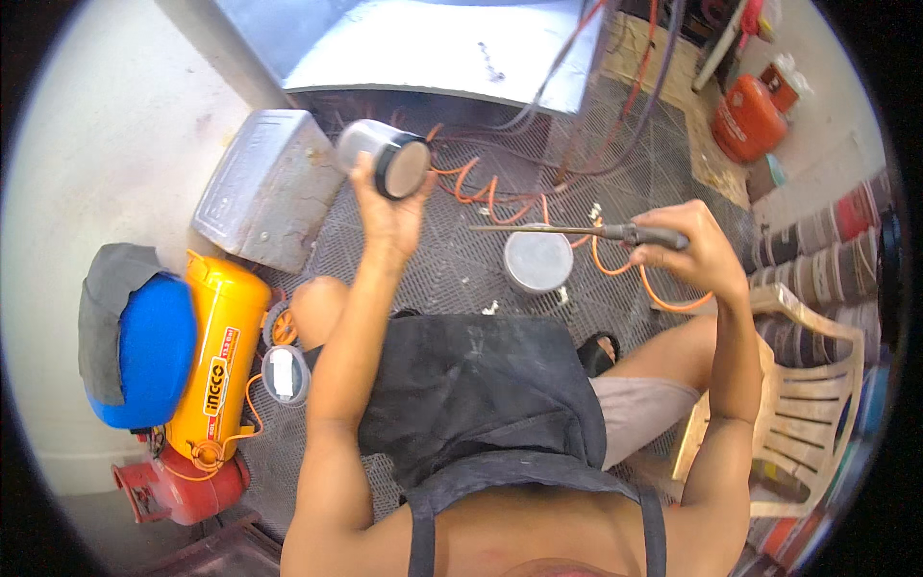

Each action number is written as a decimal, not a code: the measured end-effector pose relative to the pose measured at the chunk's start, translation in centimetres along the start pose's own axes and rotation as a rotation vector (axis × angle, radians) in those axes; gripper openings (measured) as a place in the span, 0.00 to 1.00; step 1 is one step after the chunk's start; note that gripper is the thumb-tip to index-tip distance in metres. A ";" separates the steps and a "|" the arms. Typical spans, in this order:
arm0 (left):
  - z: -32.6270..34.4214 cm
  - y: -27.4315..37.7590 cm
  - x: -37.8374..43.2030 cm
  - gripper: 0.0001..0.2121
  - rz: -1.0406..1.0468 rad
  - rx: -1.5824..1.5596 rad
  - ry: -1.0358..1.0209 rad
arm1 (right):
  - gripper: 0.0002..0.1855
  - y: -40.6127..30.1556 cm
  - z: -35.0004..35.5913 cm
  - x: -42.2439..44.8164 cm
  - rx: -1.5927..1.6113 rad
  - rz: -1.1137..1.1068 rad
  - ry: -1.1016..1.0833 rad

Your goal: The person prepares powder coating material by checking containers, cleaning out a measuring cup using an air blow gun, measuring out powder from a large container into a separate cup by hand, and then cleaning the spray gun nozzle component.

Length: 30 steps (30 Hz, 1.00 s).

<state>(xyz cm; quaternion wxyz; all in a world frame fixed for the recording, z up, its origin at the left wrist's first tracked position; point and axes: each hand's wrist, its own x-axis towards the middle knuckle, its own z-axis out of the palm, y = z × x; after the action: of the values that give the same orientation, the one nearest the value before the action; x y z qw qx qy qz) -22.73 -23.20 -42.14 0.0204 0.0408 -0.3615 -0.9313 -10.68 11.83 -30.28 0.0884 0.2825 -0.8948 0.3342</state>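
Observation:
My left hand [393, 209] is raised at the upper middle, gripping a pale cylindrical container [360, 141]. Its black-rimmed end with a tan round face [407, 169] tilts towards me. Across from it, my right hand [689, 249] holds a long thin-nosed metal tool [570, 230] by its dark grip. The tool's tip points left towards the container, with a gap between them. Below the tool, a round tub with a pale top [539, 258] stands on the floor. An orange air hose [656, 299] curves under my right hand; whether it joins the tool cannot be told.
Left of me stand a yellow INGCO compressor tank [227, 353], a red gas cylinder [209, 487], a grey box [270, 187] and a clear tub [285, 375]. A plastic chair [807, 404] and stacked round containers [822, 267] line the right. A pale metal panel [433, 50] rises ahead.

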 end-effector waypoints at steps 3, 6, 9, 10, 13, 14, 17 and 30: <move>-1.9 0.6 1.9 0.32 0.198 0.134 0.048 | 0.19 3.2 -1.0 -2.0 -0.073 0.416 -0.311; -0.6 -0.9 2.1 0.36 0.293 0.260 0.114 | 0.21 8.2 1.2 -5.9 -0.237 0.410 -0.361; -1.3 -2.6 1.9 0.42 0.314 0.791 0.038 | 0.21 10.1 3.2 -6.9 -0.270 0.477 -0.336; -1.6 -3.8 2.0 0.45 0.380 0.843 -0.072 | 0.22 9.7 3.5 -6.5 -0.203 0.468 -0.359; -0.8 -7.7 1.3 0.43 0.336 1.209 -0.306 | 0.23 10.8 4.1 -7.4 -0.174 0.421 -0.355; -1.3 -9.2 1.8 0.41 0.357 1.361 -0.344 | 0.23 11.0 4.2 -7.4 -0.253 0.420 -0.287; -1.6 -14.2 0.4 0.38 0.319 1.476 -0.489 | 0.24 9.9 2.8 -7.0 -0.247 0.524 -0.313; -1.7 -26.1 -3.2 0.31 0.466 1.804 -0.645 | 0.23 8.0 1.4 -5.3 -0.118 0.601 -0.203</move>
<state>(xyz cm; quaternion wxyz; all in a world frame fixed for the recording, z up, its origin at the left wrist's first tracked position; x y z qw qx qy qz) -19.56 -4.90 -60.82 0.0650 -0.2872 -0.9236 -0.2453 -10.78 18.21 -37.60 -0.0877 0.0318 -0.9602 0.2632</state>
